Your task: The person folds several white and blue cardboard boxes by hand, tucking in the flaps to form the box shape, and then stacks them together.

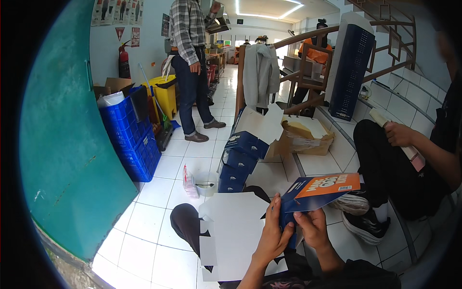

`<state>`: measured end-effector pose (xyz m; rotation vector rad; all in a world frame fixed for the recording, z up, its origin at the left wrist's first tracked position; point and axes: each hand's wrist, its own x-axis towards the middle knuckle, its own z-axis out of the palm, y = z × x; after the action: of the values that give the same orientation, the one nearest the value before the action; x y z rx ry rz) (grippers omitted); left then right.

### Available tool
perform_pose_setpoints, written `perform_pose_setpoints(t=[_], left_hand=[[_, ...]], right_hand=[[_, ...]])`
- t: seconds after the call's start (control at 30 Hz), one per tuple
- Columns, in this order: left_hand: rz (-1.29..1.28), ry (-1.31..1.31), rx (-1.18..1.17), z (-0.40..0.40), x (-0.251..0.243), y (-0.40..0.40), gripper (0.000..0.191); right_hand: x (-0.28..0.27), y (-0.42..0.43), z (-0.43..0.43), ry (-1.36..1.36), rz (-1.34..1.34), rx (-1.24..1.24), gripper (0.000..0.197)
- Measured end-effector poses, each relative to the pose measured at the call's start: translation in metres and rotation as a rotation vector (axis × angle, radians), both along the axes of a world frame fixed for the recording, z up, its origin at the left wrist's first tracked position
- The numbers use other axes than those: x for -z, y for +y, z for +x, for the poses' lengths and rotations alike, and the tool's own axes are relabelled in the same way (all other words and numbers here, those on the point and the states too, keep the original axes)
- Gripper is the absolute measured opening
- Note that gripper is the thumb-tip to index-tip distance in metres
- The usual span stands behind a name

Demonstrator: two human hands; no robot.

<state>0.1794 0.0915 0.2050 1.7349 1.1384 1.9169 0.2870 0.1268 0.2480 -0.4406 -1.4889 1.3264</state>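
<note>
My left hand (270, 231) and my right hand (314, 227) both grip the near end of a blue and orange printed cardboard box (325, 186), partly folded, its orange face bearing writing. Below it, a flat cardboard blank (234, 224), white side up with cut tabs, lies across my lap. Beyond my knees stands a stack of folded blue boxes (236, 162) with an unfolded white-sided piece on top. My palms and part of the box's lower side are hidden.
A co-worker on the right holds a folded cardboard piece (397, 139). An opened carton (306, 141) and a tall blue box (352, 72) rest by the tiled stairs. A plastic tub (206, 183) sits on the floor. Blue crates (131, 144) stand left; another person (191, 65) stands in the aisle.
</note>
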Motion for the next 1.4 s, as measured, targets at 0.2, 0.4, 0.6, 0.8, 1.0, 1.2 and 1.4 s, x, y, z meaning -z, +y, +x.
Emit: perform_pose_setpoints(t=[0.2,0.4,0.6,0.8,1.0,1.2,1.4], left_hand=[[-0.057,0.029,0.005,0.000,0.002,0.000,0.066],[-0.065,0.034,-0.102,-0.001,0.002,-0.001,0.058],[-0.119,-0.076,-0.156,-0.003,-0.001,-0.003,0.051],[-0.087,-0.131,-0.175,-0.005,0.006,0.001,0.047],[-0.047,-0.158,-0.194,-0.004,0.007,0.004,0.047],[-0.046,-0.334,-0.233,-0.001,0.005,0.004,0.053],[-0.016,-0.632,-0.222,-0.014,0.013,0.004,0.059]], right_hand=[[-0.009,0.001,0.000,-0.048,0.048,0.045,0.022],[0.001,0.016,0.011,-0.270,0.157,0.155,0.020],[0.003,0.007,0.000,-0.152,0.053,0.083,0.027],[0.005,0.003,-0.003,-0.140,-0.017,-0.005,0.034],[0.023,0.007,0.005,-0.364,0.215,0.136,0.031],[0.026,0.003,0.000,-0.185,0.076,0.009,0.022],[0.012,0.028,0.024,-0.260,0.457,0.431,0.025]])
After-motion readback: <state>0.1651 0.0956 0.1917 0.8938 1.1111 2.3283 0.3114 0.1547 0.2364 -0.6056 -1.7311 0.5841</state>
